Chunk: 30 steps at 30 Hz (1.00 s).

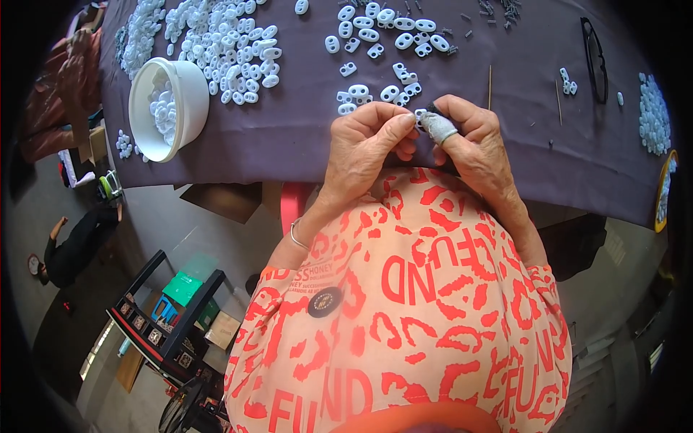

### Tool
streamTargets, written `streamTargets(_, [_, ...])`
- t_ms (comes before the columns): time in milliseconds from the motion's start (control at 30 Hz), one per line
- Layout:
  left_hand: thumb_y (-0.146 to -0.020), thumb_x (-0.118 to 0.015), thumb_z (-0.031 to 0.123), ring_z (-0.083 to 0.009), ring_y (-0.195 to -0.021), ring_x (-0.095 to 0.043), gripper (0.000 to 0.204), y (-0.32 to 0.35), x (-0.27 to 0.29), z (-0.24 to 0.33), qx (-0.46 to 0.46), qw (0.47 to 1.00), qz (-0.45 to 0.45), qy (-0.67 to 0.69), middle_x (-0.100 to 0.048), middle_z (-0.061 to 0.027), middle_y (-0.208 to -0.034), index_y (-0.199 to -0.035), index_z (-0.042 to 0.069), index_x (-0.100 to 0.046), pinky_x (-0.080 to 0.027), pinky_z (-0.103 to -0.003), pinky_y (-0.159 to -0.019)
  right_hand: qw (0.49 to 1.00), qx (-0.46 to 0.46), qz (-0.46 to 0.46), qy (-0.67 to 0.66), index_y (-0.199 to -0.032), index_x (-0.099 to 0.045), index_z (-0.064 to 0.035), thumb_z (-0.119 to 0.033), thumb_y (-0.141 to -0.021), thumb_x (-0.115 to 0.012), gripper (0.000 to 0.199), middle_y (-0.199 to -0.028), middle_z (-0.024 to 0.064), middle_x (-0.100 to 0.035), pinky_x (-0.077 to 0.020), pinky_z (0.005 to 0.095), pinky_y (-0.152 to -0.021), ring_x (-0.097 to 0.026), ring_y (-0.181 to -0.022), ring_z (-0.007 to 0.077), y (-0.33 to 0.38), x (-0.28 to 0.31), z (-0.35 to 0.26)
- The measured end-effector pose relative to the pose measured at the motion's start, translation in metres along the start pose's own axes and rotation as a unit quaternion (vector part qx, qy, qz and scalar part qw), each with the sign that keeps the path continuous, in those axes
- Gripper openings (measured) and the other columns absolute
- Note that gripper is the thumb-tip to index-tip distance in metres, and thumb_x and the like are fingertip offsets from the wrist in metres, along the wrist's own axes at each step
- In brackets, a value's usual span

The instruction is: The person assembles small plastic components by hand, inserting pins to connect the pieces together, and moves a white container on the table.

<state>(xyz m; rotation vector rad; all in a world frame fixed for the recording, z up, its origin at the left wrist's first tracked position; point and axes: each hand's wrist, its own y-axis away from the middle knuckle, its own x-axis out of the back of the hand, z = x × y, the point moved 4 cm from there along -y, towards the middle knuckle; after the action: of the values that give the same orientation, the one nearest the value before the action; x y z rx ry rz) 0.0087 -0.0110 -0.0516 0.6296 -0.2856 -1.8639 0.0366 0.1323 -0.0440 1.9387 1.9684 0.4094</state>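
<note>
Close in front of my body, both hands meet at the table's near edge. My left hand [364, 144] is closed, thumb and index finger pinched at a small white plastic piece with holes [419, 115]. My right hand [476, 144] closes on the same piece from the other side. A grey-white cloth finger cover [438, 128] wraps the right thumb, and something black covers the index fingertip. The fingers hide part of the piece. Just beyond my hands lie several loose white two-hole plastic pieces [359, 91], with more oval ones [368, 34] farther back.
A white bucket [193, 101] of white parts lies tipped at left, beside a large heap of oval pieces [224, 50]. Small dark metal bits [505, 11] lie at the back. To the right are thin sticks [490, 86], black-framed glasses [595, 61] and translucent pieces [653, 115]. Other people appear at left.
</note>
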Motion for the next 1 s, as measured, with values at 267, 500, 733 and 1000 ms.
streamTargets(267, [-0.083,-0.060,0.011,-0.0077,-0.059,-0.056,0.011,-0.002,-0.006,-0.002,-0.005,0.999,0.038,-0.007,-0.063,-0.0051,-0.075,-0.086,0.000,-0.063,-0.046,-0.019,-0.055,1.000,0.001,-0.010,-0.028,-0.084,-0.057,-0.0009,-0.007,-0.084,-0.053,0.008,-0.069,-0.0026,-0.053,-0.0371,0.0157,-0.044,-0.046,-0.050,0.0020,-0.004,0.004,-0.002])
streamTargets(500, [-0.083,-0.060,0.011,-0.0085,-0.059,-0.057,0.012,-0.005,-0.005,-0.005,0.000,0.999,0.039,0.022,-0.063,-0.0057,-0.075,-0.086,0.000,-0.063,-0.048,-0.020,-0.055,1.000,0.005,-0.025,-0.007,-0.084,-0.057,-0.0004,-0.007,-0.084,-0.053,0.008,-0.069,-0.0018,-0.054,-0.0380,0.0160,-0.043,-0.048,-0.049,0.0027,-0.010,0.005,-0.006])
streamTargets(733, [-0.091,-0.050,0.024,-0.0123,-0.065,-0.060,0.030,-0.009,-0.002,-0.007,0.043,0.992,-0.007,0.120,-0.061,-0.0106,-0.080,-0.093,-0.004,-0.058,-0.051,-0.022,-0.056,0.998,-0.010,-0.029,-0.058,-0.082,-0.058,0.0001,-0.008,-0.084,-0.054,0.009,-0.067,-0.0011,-0.054,-0.0394,0.0170,-0.042,-0.049,-0.047,0.0040,-0.014,0.008,-0.001])
streamTargets(1000, [-0.088,-0.054,0.016,-0.0114,-0.069,-0.060,0.023,-0.005,-0.006,-0.001,0.008,0.999,-0.013,0.043,-0.060,-0.0095,-0.085,-0.097,-0.004,-0.056,-0.050,-0.020,-0.058,0.998,-0.017,-0.018,-0.061,-0.081,-0.058,-0.0003,-0.011,-0.083,-0.055,0.011,-0.066,-0.0017,-0.053,-0.0395,0.0172,-0.042,-0.049,-0.047,0.0039,-0.011,0.011,-0.002])
